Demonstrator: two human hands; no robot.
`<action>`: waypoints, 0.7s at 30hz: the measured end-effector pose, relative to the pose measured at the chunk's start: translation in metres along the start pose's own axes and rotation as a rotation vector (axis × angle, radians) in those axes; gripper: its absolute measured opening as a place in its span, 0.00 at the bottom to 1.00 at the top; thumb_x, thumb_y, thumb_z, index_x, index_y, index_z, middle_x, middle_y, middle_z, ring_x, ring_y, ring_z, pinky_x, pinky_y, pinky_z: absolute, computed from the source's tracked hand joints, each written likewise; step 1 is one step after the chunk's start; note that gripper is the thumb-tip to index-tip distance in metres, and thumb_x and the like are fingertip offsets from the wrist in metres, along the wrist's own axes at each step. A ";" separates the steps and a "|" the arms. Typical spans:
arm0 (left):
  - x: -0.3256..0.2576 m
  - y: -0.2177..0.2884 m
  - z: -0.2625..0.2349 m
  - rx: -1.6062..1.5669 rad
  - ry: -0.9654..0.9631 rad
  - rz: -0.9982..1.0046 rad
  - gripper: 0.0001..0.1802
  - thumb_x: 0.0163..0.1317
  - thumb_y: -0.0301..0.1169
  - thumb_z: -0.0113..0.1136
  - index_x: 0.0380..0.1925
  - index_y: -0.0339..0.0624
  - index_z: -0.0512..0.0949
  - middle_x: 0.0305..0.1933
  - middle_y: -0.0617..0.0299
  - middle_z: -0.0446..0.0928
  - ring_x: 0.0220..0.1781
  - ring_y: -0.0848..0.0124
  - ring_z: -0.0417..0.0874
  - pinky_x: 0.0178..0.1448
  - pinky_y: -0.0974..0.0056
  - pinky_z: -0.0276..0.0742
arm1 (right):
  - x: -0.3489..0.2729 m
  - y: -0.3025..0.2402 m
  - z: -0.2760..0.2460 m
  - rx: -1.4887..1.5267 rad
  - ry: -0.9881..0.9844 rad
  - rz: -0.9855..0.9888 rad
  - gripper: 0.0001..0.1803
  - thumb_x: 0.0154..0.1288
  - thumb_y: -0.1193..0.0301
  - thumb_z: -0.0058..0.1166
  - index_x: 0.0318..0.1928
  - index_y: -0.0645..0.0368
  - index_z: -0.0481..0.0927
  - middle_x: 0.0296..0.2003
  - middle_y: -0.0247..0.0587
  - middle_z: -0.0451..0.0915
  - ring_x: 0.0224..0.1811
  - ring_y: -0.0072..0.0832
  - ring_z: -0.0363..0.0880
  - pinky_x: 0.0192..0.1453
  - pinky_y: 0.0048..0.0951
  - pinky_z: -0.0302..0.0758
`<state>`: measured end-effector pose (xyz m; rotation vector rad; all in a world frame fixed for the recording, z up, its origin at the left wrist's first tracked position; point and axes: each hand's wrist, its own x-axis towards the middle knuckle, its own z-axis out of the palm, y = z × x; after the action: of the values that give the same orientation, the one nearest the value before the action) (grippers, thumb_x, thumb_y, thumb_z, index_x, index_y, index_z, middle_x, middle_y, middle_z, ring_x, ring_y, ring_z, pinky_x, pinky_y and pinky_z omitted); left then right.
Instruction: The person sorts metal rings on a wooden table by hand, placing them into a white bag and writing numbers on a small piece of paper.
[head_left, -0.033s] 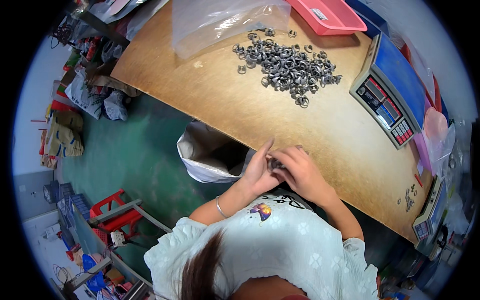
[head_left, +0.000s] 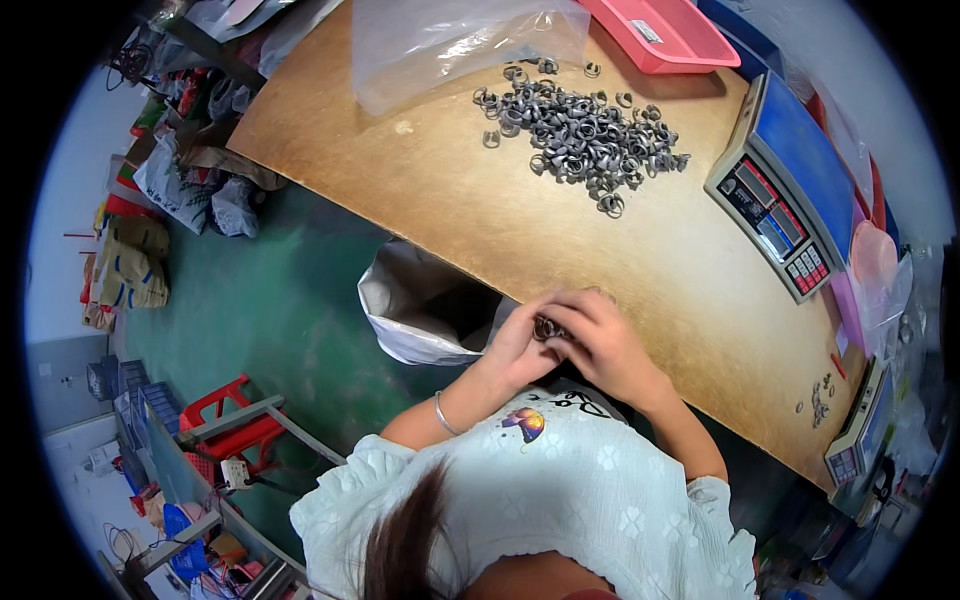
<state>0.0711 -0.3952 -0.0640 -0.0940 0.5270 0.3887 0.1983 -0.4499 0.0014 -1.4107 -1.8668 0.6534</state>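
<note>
Just over the table's near edge, my two hands meet in front of my shirt. A few dark metal rings [head_left: 547, 328] show between them. My left hand [head_left: 516, 345] is closed around these rings from the left side. From the right, my right hand [head_left: 610, 345] bends its fingers over the same rings and grips them; its fingertips are partly hidden and slightly blurred. Farther back on the wooden table [head_left: 400, 190] lies a loose pile of grey metal rings [head_left: 590, 135], well apart from both hands.
A clear plastic sheet [head_left: 440, 60] and a pink tray [head_left: 670, 40] lie beyond the pile. Right of it stands a blue-topped scale [head_left: 770, 220], with a second scale [head_left: 860, 430] nearer me. A white sack [head_left: 395, 330] gapes open below the table edge, left of my hands.
A raised digit of my left hand has folded in toward the rings. My right fingers have shifted slightly over them, and more of the rings now shows.
</note>
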 end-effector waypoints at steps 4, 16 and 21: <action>-0.015 0.009 -0.005 0.156 -0.266 0.050 0.19 0.62 0.25 0.42 0.53 0.32 0.64 0.48 0.50 0.71 0.50 0.62 0.75 0.59 0.57 0.69 | 0.003 0.007 -0.005 -0.062 0.093 -0.040 0.16 0.48 0.79 0.56 0.41 0.63 0.74 0.39 0.43 0.74 0.40 0.40 0.72 0.44 0.35 0.69; -0.045 0.054 -0.086 1.531 0.522 0.718 0.10 0.56 0.27 0.55 0.36 0.33 0.75 0.31 0.50 0.77 0.26 0.64 0.77 0.31 0.64 0.72 | 0.009 0.070 -0.012 -0.138 0.429 0.441 0.14 0.58 0.73 0.52 0.45 0.63 0.73 0.31 0.50 0.74 0.32 0.42 0.74 0.37 0.35 0.72; -0.032 0.056 -0.129 2.248 0.739 0.792 0.14 0.55 0.31 0.56 0.37 0.30 0.74 0.36 0.44 0.75 0.38 0.51 0.77 0.44 0.59 0.73 | 0.046 0.092 -0.014 -0.500 0.352 0.410 0.18 0.56 0.66 0.56 0.46 0.60 0.71 0.32 0.48 0.76 0.34 0.43 0.75 0.36 0.38 0.71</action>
<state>-0.0370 -0.3789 -0.1586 2.2730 1.4594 0.3093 0.2579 -0.3802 -0.0477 -2.1082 -1.5255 0.0957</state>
